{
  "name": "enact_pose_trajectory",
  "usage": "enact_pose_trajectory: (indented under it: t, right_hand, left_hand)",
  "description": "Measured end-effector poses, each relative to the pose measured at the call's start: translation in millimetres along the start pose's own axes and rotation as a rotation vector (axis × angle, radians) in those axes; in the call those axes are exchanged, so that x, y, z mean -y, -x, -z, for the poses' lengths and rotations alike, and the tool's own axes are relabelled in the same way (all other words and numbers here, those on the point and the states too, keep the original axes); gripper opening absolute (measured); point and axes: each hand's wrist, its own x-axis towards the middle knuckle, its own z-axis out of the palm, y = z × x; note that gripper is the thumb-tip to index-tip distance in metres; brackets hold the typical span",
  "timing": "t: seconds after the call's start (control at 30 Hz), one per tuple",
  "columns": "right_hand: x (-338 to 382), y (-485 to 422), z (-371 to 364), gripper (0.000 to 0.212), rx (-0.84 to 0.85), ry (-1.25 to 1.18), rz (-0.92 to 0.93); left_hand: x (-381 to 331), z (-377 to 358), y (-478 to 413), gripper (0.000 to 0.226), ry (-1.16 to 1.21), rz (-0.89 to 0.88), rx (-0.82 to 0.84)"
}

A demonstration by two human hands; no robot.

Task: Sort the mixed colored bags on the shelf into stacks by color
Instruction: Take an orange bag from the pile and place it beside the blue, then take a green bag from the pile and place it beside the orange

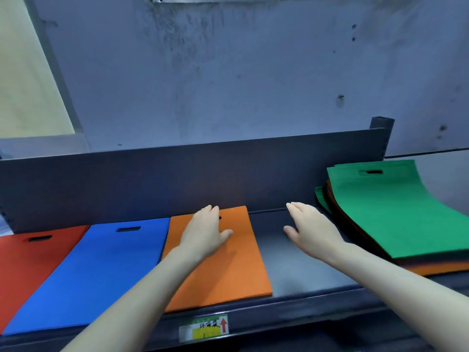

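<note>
Mixed stack (431,269), green bag (396,209) topmost, lies just right of our open, empty right hand (313,231), left hand (205,233) flat on the orange bag (228,270); we judge bags light, floppy, best pinched at an edge.

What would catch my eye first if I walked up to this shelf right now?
The bright bags: a red bag, a blue bag and an orange bag lie side by side on the left of the shelf, and a mixed stack topped by a green bag sits at the right. The left hand lies flat on the orange bag, while the right hand is spread open above the bare stretch between orange bag and stack.
</note>
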Motion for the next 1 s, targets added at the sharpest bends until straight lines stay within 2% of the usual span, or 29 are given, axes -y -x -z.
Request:
enact_pose_trajectory:
  t: [0.13, 0.3, 0.4, 0.57, 0.8, 0.87, 1.0]
  right_hand:
    - [-24, 18, 23, 0.051, 0.002, 0.041, -0.068]
    - [-62, 39, 50, 0.051, -0.01, 0.056, -0.175]
    - [-92, 52, 68, 0.054, -0.032, 0.079, -0.221]
    - [-148, 73, 87, 0.061, -0.046, 0.083, -0.28]
    - [-243, 93, 101, 0.063, 0.0, 0.065, -0.311]
    - [-271, 95, 102, 0.063, 0.004, 0.039, -0.326]
    - [-318, 93, 96, 0.052, 0.032, -0.027, -0.333]
  left_hand:
    - [-39, 2, -10, 0.058, 0.058, -0.065, 0.033]
    - [-94, -6, -22, 0.044, 0.107, -0.153, 0.085]
    - [-129, -9, -27, 0.056, 0.118, -0.197, 0.09]
    - [-188, -21, -30, 0.058, 0.145, -0.238, 0.094]
    - [-265, -45, -33, 0.056, 0.181, -0.178, 0.15]
    - [-280, -57, -38, 0.061, 0.201, -0.146, 0.176]
    - [-300, -88, -48, 0.072, 0.304, 0.01, 0.188]
